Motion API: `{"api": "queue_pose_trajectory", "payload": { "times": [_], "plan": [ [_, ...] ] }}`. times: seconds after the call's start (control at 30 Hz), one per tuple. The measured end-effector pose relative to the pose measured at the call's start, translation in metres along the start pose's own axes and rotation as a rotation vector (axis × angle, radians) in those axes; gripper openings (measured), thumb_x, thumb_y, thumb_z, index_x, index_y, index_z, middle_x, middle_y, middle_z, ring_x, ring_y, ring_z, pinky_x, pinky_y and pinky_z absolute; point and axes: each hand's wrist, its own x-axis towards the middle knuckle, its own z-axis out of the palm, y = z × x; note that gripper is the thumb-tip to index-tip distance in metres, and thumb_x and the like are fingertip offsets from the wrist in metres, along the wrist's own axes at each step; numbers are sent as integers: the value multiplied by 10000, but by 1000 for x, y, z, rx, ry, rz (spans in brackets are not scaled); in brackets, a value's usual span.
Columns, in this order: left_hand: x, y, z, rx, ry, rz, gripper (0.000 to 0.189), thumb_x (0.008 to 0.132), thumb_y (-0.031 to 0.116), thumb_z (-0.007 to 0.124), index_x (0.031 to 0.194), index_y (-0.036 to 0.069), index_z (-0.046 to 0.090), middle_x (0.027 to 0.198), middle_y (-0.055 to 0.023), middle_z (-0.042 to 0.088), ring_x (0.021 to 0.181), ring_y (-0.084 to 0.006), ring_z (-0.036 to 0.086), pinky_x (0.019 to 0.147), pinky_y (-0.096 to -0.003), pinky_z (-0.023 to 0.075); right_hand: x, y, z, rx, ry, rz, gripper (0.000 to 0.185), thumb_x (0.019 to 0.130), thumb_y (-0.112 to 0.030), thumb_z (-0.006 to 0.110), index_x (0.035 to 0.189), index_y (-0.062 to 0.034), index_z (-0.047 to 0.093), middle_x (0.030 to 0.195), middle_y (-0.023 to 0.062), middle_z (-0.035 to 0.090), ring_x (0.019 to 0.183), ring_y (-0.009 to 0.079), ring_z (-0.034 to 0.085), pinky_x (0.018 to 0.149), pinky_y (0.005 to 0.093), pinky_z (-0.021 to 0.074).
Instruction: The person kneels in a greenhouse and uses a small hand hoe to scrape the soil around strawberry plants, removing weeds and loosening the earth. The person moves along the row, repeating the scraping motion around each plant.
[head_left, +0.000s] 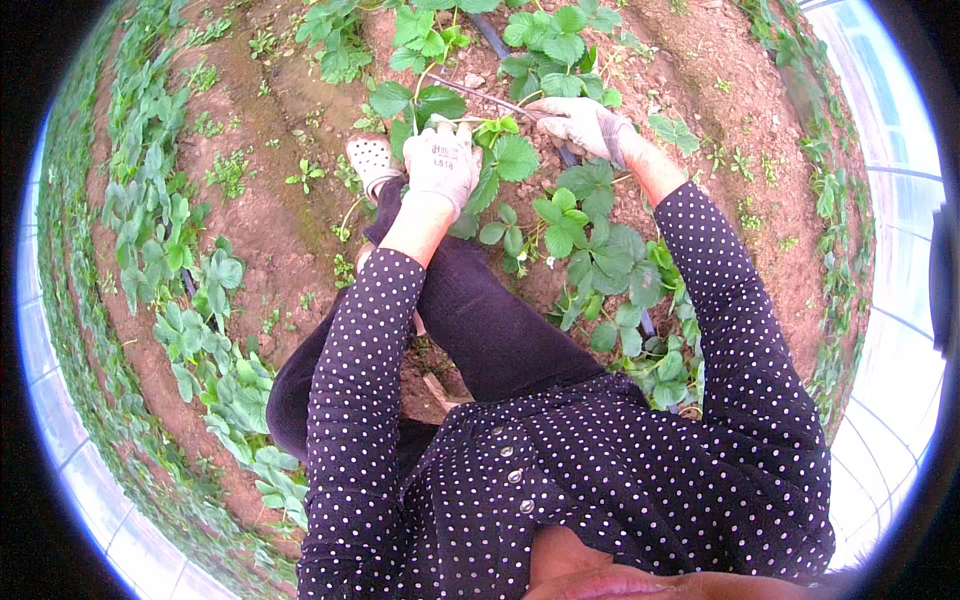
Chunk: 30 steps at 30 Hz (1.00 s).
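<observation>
My left hand, in a pale work glove that bears print, is over a strawberry plant with its back to me. Its fingers curl down among stems and broad leaves, and what they hold is hidden. To its right, my right hand, also gloved, grips one end of a thin dark rod. The rod slants up and left from these fingers, above the soil, and its far end reaches the plant's stems beyond my left hand. Small white flowers show among the leaves nearer my leg.
A dark drip hose runs along the strawberry row. My bent leg and a pale perforated clog are beside the plants. More strawberry rows curve along the left, with weeds on bare soil. Translucent greenhouse sheeting borders the right.
</observation>
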Motion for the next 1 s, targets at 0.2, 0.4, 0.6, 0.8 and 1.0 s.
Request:
{"api": "queue_pose_trajectory", "payload": {
  "times": [0.2,0.4,0.6,0.8,1.0],
  "plan": [
    [-7,-4,-1,0,16,-3,463,1023,495,561,1342,173,653,1238,-76,672,1076,-264,678,848,-497,500,-30,2,6,181,49,20,460,1031,-281,664,1444,-80,637,1144,54,735,949,140,656,829,309,544],
    [-5,0,3,-2,18,19,479,1030,505,543,1368,183,650,1223,-75,678,1050,-265,679,832,-500,494,-59,-10,15,402,74,208,463,1025,-279,686,1453,-108,642,911,-67,659,668,34,497,560,199,395],
    [-11,0,2,5,21,29,502,1029,511,538,1396,184,642,1234,-74,681,1037,-268,677,812,-512,485,-47,-4,23,342,93,202,467,1022,-296,656,1464,-146,635,894,-54,644,616,44,484,495,226,373],
    [-8,-2,-4,25,48,37,507,994,513,601,1372,179,658,1256,-95,669,1023,-281,689,839,-468,531,-85,29,6,351,174,206,481,1029,-274,646,1474,-95,623,969,0,675,819,99,580,707,261,506],
    [-11,3,-15,32,67,56,505,1002,509,595,1379,179,657,1242,-95,670,1040,-274,688,837,-459,532,-104,33,24,209,318,147,473,1031,-223,662,1463,-39,604,1165,1,716,862,84,589,772,260,510]
  ]
}}
